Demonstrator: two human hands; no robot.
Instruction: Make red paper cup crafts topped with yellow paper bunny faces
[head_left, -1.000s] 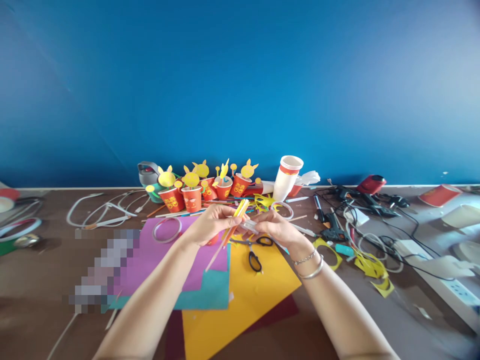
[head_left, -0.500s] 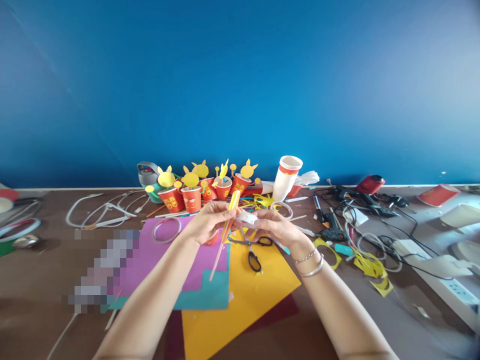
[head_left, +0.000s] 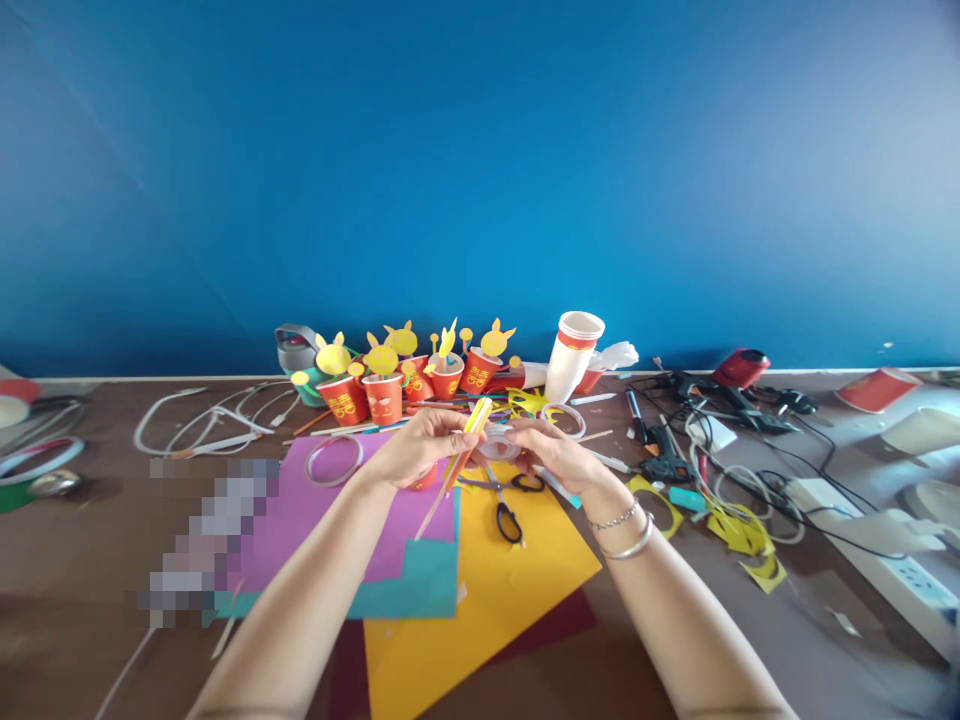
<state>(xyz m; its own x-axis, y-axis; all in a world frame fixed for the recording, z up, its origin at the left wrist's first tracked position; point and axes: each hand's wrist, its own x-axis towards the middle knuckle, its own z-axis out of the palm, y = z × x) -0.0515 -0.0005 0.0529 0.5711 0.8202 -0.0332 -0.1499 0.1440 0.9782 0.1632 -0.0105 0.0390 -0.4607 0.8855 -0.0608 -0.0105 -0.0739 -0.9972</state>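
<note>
My left hand (head_left: pixel 424 447) is closed around a slim bundle of yellow, white and orange sticks (head_left: pixel 477 415), which slants down toward the paper. Beside it, my right hand (head_left: pixel 553 450) grips a roll of clear tape (head_left: pixel 498 443) close to the sticks. Whether a strip of tape joins the two cannot be made out. Below my hands, black-handled scissors (head_left: pixel 508 522) lie spread on a yellow-orange sheet (head_left: pixel 517 590). Part of a red cup (head_left: pixel 424 480) shows under my left hand.
Red paper cups (head_left: pixel 385 402) with yellow animal-head cutouts stand along the wall. Behind my right hand rises a stack of white cups (head_left: pixel 573 360). Purple paper (head_left: pixel 300 540) lies at left. Glue guns (head_left: pixel 666 455), cables and a power strip (head_left: pixel 892 575) crowd the right side.
The tape roll has turned so its flat ring faces me more. The stick bundle has dropped slightly and shifted right at its top. The cups and papers stay put.
</note>
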